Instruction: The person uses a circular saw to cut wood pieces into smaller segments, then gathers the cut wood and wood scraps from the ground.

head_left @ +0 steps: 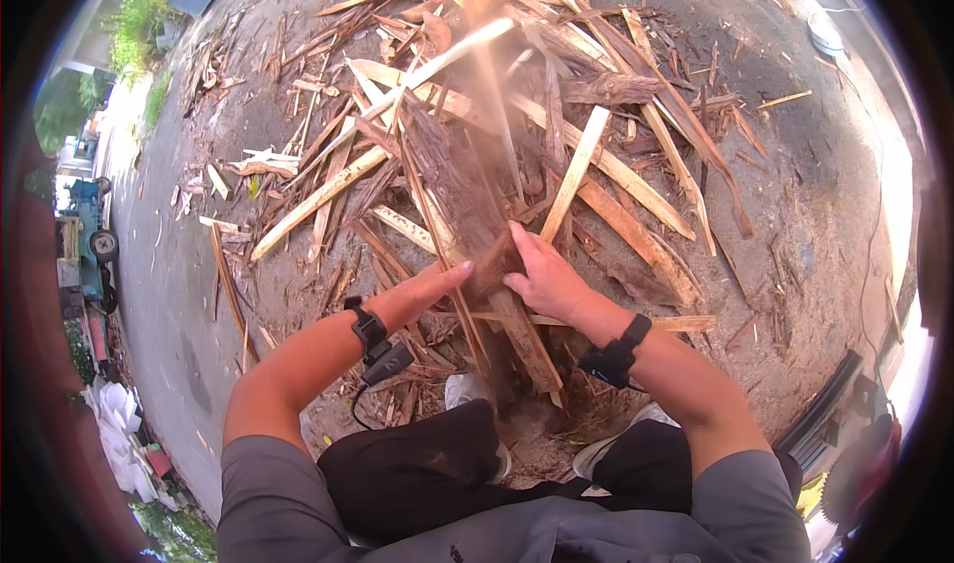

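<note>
Grey ground: left hand, right hand flank rough brown wood slab, grip unclear; apparent handling next calls for firm closure.

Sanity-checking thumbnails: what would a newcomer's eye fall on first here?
Probably the sprawling pile of split wood and bark across the upper middle, with a pale strip slanting just beyond the right hand. Next, that hand and the left hand, flanking a dark brown piece of wood or bark near the centre. A blue wheeled vehicle stands at the far-left rim.
</note>
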Action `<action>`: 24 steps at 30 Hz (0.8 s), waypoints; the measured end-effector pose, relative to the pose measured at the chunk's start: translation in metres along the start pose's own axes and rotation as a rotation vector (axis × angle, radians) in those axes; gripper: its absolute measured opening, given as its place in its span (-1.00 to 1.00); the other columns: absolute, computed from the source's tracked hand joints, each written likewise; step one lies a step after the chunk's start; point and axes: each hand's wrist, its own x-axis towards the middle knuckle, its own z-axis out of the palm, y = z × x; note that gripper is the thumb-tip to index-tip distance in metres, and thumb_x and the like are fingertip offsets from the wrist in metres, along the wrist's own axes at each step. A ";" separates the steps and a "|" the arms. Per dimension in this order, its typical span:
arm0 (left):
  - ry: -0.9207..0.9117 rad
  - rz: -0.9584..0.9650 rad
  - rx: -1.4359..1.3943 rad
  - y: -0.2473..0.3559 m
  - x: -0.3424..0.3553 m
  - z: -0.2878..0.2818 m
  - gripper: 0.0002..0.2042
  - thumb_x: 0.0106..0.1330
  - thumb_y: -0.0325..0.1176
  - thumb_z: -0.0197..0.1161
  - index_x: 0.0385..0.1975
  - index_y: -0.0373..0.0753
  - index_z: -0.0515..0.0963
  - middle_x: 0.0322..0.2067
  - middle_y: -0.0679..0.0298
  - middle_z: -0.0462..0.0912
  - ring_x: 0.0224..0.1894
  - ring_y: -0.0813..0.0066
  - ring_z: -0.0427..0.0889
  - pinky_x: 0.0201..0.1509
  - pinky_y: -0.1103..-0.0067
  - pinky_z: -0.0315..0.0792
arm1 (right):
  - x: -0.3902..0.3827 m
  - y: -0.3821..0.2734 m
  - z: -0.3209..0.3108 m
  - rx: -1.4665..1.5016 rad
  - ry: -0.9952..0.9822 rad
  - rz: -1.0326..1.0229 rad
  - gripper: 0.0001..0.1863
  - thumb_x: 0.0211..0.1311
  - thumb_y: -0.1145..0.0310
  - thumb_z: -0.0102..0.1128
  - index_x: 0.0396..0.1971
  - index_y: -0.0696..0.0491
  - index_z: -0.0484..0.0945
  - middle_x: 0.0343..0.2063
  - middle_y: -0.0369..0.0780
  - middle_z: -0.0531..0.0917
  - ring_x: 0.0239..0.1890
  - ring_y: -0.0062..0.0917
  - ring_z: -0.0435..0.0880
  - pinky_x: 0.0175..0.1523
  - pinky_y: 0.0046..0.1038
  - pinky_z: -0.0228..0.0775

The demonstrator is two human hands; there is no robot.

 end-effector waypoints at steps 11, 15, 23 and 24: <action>0.543 0.271 0.556 -0.045 -0.013 0.049 0.14 -0.24 -0.06 0.63 0.27 -0.43 0.00 0.13 -0.12 0.32 0.24 -0.01 0.30 0.37 0.36 0.16 | 0.025 0.065 -0.028 -0.164 -0.092 0.145 -0.42 0.13 0.26 0.26 0.09 0.24 0.34 -0.19 0.09 0.60 -0.10 -0.03 0.57 0.01 -0.19 0.41; 0.596 0.204 0.442 -0.034 -0.005 0.060 -0.17 -0.11 -0.26 0.47 0.14 -0.43 0.13 -0.02 -0.14 0.44 0.09 -0.07 0.42 0.20 0.31 0.32 | 0.014 0.079 -0.007 -0.356 -0.006 0.046 -0.39 0.06 0.30 0.29 0.11 0.22 0.36 -0.16 0.08 0.59 -0.08 -0.05 0.57 0.01 -0.22 0.43; 0.615 0.376 -0.326 -0.048 -0.015 0.052 -0.46 -0.01 -0.53 0.17 0.07 -0.36 0.28 -0.14 0.19 0.49 -0.09 0.42 0.47 0.02 0.52 0.40 | 0.013 0.077 0.006 -0.129 0.170 0.155 -0.42 -0.04 0.42 0.26 0.07 0.21 0.42 -0.33 0.00 0.59 -0.26 -0.20 0.61 -0.15 -0.30 0.47; 0.621 0.391 -0.422 -0.042 -0.014 0.051 -0.47 0.01 -0.54 0.14 0.09 -0.35 0.28 -0.13 0.23 0.48 -0.09 0.45 0.46 0.01 0.54 0.39 | 0.011 0.081 0.005 -0.131 0.174 0.155 -0.42 -0.04 0.42 0.26 0.07 0.21 0.42 -0.33 0.00 0.59 -0.26 -0.20 0.61 -0.15 -0.30 0.47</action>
